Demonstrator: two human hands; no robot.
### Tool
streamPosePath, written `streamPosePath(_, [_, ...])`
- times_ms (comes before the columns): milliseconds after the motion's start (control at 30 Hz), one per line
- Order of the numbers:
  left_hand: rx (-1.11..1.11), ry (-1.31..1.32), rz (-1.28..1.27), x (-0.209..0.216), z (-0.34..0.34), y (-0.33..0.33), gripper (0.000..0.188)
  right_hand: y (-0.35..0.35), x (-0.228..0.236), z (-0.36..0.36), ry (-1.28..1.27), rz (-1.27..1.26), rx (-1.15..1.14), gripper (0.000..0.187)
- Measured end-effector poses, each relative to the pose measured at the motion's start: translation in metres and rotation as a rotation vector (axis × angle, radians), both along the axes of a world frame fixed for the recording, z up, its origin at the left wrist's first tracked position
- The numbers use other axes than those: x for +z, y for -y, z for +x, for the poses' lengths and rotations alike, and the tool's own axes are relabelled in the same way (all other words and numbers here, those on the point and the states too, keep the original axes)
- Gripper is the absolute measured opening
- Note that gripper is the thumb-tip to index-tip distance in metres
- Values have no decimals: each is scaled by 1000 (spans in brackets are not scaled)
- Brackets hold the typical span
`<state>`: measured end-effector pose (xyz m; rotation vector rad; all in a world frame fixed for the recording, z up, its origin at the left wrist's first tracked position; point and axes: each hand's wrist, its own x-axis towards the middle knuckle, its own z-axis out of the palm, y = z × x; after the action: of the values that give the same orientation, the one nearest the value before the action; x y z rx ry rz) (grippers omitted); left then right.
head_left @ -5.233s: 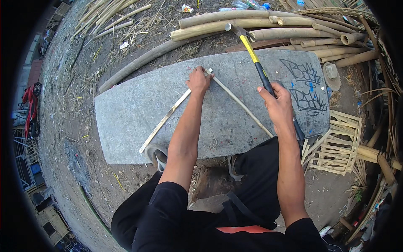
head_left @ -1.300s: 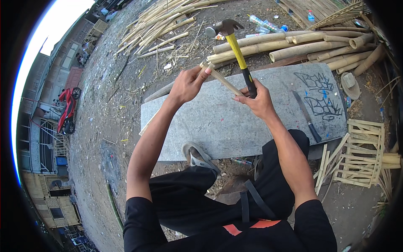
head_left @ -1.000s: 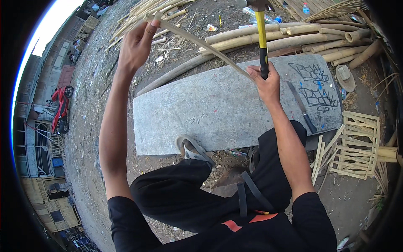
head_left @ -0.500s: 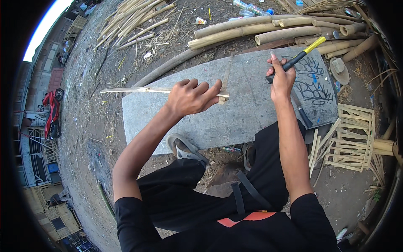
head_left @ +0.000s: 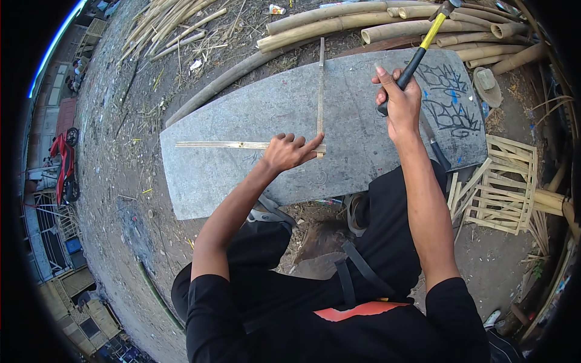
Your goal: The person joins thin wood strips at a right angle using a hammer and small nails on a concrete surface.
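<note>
My left hand (head_left: 290,152) is closed round one end of a pale bamboo strip (head_left: 212,144) lying across the grey slab. Its index finger presses at the spot where this strip crosses a second bamboo strip (head_left: 321,85), which runs away from me; the two make a corner. Raised over the slab's right half, my right hand (head_left: 400,103) grips a hammer (head_left: 431,35) by its black and yellow handle, head pointing up and away. Whether a nail sits at the crossing cannot be made out.
A black-handled knife (head_left: 440,157) rests near the right edge of the slab (head_left: 242,115). Bamboo poles (head_left: 327,30) lie beyond it, split strips (head_left: 166,27) at far left. To the right are a slatted bamboo frame (head_left: 502,181) and a hat (head_left: 487,88). A red motorbike (head_left: 65,163) stands far left.
The first strip and my left hand have come down onto the slab. The second strip now lies straighter, square to the first. The hammer has swung up, its head farther away from me.
</note>
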<state>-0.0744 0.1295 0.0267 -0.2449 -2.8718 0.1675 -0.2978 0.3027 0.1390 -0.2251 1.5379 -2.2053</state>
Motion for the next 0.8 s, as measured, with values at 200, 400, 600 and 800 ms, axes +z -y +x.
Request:
streamPosePath(200, [90,2,66,-53,6,-3,65,0,-7,-1,-5,13,20,37])
streamPosePath(400, [163,147,138,-89,22,2,63,1,-6,0,6,33,39,36])
streamPosePath(600, [185,156,190,-103,31,-8,71,3,-6,2,-20,46,41,36])
streamPosePath(800, [314,341,324,-87,33,-26,66,3,-9,3,-31,55,57,36])
